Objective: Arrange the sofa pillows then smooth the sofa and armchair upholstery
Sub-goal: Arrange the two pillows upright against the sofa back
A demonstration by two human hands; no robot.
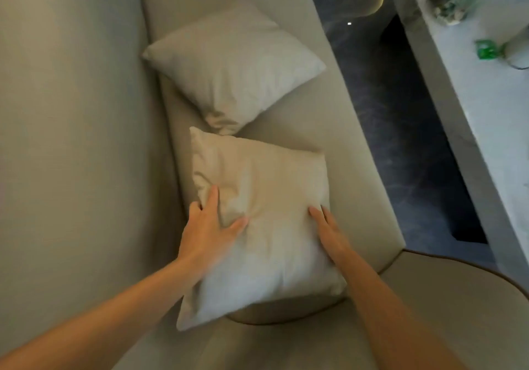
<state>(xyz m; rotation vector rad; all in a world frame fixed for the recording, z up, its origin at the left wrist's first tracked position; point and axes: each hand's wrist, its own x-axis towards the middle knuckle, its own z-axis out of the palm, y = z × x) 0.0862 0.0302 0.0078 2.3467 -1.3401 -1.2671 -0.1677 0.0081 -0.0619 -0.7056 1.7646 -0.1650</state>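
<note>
**Spotter:** Both of your hands are flat on the near pillow (263, 220). Your left hand (209, 226) presses its left side with fingers spread and the thumb out across the fabric; your right hand (329, 232) lies along the right edge, fingers straight. Neither hand is closed around anything. They sit well apart, one on each side.

**Operator:** Where does that pillow sit?

**Spotter:** On the sofa seat (329, 129), its near corners overhanging the rounded arm (286, 344) at your end. It lies flat, not propped against the backrest (71, 111).

**Operator:** And the other one?

**Spotter:** The far pillow (232, 66) lies farther along the seat, turned cornerwise like a diamond, one corner touching the backrest. Its nearest corner meets the top edge of the pillow under your hands, or just overlaps it; I cannot tell which.

**Operator:** So how far along am I?

**Spotter:** Early, I'd judge. You're placing or patting the first pillow, and it isn't square to the backrest yet. The far one looks untouched and needs straightening. After that the seat and backrest fabric want smoothing; the motion blur hides any creases, so I can't say how much work that is.

**Operator:** The armchair?

**Spotter:** I can't pick it out with certainty here, so count that step as not yet done.
</note>
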